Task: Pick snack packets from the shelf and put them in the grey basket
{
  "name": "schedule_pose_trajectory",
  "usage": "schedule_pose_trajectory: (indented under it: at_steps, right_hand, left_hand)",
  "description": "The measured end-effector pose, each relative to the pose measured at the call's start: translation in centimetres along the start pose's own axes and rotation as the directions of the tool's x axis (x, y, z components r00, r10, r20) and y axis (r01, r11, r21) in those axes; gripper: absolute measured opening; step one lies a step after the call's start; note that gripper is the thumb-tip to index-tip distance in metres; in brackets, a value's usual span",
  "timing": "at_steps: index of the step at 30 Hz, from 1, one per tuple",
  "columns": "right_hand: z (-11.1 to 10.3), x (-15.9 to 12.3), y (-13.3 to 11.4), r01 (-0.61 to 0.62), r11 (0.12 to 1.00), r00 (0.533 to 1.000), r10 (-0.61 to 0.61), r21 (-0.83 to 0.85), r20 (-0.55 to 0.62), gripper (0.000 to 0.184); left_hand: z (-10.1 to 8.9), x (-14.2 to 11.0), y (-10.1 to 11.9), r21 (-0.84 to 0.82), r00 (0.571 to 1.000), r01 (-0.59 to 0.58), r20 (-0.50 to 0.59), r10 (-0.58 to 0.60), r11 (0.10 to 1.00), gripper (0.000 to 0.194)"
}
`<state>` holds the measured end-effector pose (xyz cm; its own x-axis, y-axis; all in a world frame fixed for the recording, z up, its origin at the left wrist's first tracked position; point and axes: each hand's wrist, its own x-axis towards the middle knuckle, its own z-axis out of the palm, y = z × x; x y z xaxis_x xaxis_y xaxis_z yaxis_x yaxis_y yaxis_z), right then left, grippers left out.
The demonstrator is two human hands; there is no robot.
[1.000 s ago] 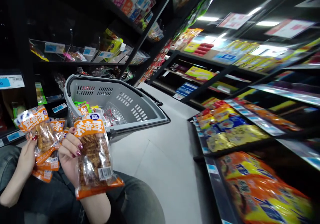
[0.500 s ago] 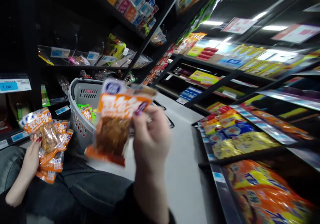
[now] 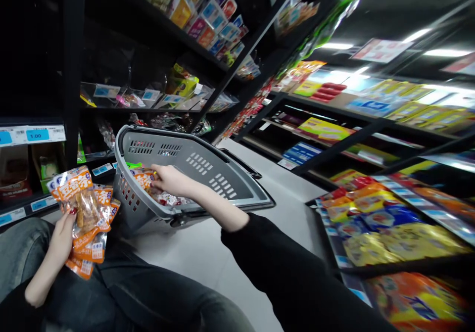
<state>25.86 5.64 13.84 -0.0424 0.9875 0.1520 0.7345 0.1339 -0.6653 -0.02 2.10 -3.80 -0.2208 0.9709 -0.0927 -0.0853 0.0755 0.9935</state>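
My left hand (image 3: 63, 240) is closed around a fanned bunch of orange-and-clear snack packets (image 3: 87, 208), with brown pieces showing through the front one. It holds them above my knee, to the left of a grey shopping basket (image 3: 200, 146). Inside the basket's near left end is my right hand (image 3: 170, 179), its fingers curled and pinching at an orange snack packet (image 3: 141, 176). Some of that packet is hidden by the fingers and the basket wall. Red-and-white wrapped items (image 3: 171, 200) lie below the hand, and a bit of green packaging (image 3: 133, 165) shows behind.
Dark shelves with price tags (image 3: 39, 135) rise behind and left of the basket. Across the pale floor (image 3: 208, 253), another shelf unit holds yellow bags (image 3: 404, 243) and orange bags (image 3: 419, 297). My bent legs (image 3: 159, 292) are in front of the basket.
My right hand has carried a snack packet from in front of me down into the basket. The left hand keeps its bunch. The view has shifted slightly.
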Motion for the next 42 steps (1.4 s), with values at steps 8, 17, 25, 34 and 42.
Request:
schedule_pose_trajectory:
  at_steps: [8,17,25,34,42]
  right_hand:
    - [1.7,2.5,-0.9,-0.092,0.971,0.993,0.107,-0.22,0.057,0.024]
    - [5.3,-5.4,-9.1,0.131,0.922,0.991,-0.128,-0.365,0.032,0.014]
    - [10.7,-7.4,-6.4,0.022,1.0,0.998,-0.022,0.003,-0.061,0.015]
    - [7.0,-10.4,-5.1,0.07,0.604,0.986,0.08,0.794,-0.148,0.019]
    - [5.9,-10.5,-4.6,0.091,0.475,0.982,0.103,0.875,-0.158,0.019]
  left_hand:
    - [0.3,-0.5,-0.1,0.038,1.0,0.012,0.012,-0.012,0.999,0.046]
    - [0.7,-1.8,0.9,0.055,0.981,-0.137,0.144,0.128,0.989,0.042]
    - [-0.1,-2.6,1.8,0.148,0.882,-0.41,0.317,0.349,0.9,0.042]
    - [-0.2,-2.1,1.9,0.197,0.883,-0.419,0.315,0.347,0.886,0.045]
    - [-0.3,-1.7,2.7,0.204,0.915,-0.379,0.231,0.332,0.902,0.041]
